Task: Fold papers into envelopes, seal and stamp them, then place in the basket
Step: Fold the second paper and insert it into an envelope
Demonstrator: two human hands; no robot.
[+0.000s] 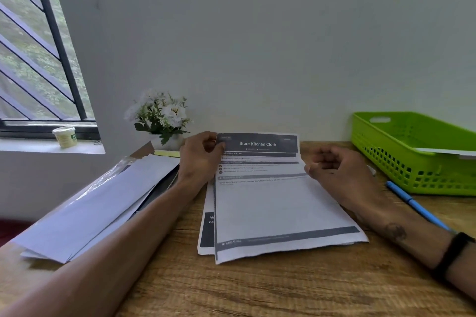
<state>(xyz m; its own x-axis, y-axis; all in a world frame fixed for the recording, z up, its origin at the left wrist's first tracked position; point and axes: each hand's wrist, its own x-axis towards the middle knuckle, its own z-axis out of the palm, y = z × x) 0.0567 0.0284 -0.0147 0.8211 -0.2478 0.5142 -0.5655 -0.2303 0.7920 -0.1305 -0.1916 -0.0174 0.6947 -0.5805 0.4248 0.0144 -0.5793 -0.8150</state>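
A printed sheet headed "Store Kitchen Cloth" point(273, 203) lies on top of a small stack of papers on the wooden table. My left hand point(199, 156) pinches its far left corner and lifts the far edge off the stack. My right hand point(334, 170) touches the sheet's right edge with curled fingers; whether it grips the sheet is unclear. A pile of white envelopes point(90, 206) lies to the left, under my left forearm. The green plastic basket point(401, 162) stands at the far right, with a white envelope edge showing inside it.
A blue pen point(417, 206) lies between my right forearm and the basket. A small pot of white flowers point(164, 116) stands against the wall behind the envelopes. A yellow pad point(167, 153) lies near the pot. A jar point(65, 136) sits on the window sill.
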